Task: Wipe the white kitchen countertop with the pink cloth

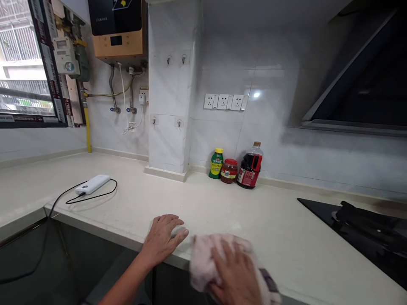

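My right hand (237, 271) presses down on a pale pink cloth (203, 258) at the front edge of the countertop (270, 228). Both are smeared by motion, and part of the cloth hangs over the edge, with a dark patch at its right end. To the left, my left hand (163, 237) rests at the counter's edge with its thumb apart from the fingers and nothing in it.
Against the back wall stand a green bottle with a yellow cap (216, 164), a red-lidded jar (229, 171) and a large dark sauce bottle (250, 167). A white power bank (93, 184) with a black cable lies left. At right is a black gas hob (359, 237) below a range hood (362, 76).
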Demonstrator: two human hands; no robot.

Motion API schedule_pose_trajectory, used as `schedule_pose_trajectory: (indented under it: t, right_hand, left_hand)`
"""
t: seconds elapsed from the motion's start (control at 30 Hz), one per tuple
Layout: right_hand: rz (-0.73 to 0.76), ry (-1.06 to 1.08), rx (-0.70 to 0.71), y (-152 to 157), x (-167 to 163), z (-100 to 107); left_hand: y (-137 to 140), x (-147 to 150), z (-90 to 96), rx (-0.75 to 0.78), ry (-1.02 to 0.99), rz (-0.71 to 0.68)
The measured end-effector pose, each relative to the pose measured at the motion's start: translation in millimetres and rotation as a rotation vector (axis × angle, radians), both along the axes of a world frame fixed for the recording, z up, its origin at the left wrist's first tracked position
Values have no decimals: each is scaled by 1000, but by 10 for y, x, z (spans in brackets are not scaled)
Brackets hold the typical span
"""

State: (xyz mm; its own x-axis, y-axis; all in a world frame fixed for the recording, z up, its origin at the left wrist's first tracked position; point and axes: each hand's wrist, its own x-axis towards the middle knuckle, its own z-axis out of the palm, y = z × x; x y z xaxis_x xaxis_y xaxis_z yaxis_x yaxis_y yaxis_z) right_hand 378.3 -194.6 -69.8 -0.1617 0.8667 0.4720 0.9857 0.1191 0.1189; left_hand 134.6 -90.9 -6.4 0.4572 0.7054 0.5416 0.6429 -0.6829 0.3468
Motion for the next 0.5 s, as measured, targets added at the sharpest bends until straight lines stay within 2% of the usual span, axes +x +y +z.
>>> schedule_pose_trajectory:
  t: [0.1, 0.2, 0.27, 0.33, 0.43, 0.5]
  right_hand:
    - [259, 155, -124, 253, -508, 260]
    - [405, 223, -124, 358, -633, 452]
    - [430, 256, -108, 377, -563, 537]
    - [431, 302, -90, 361, -432, 601]
    - [380, 370, -52, 264, -147, 654]
    - [304, 416, -16, 156, 125, 611]
  left_hand:
    - [16, -30, -12, 41, -55, -23]
    - [-68, -74, 25, 93, -152, -56]
    - [-192, -80, 74, 135, -171, -89]
    - [-337, -42, 125, 123, -109, -139]
    - [-498, 88, 162, -23, 88, -223]
    - [-533, 198, 148, -121, 250, -235]
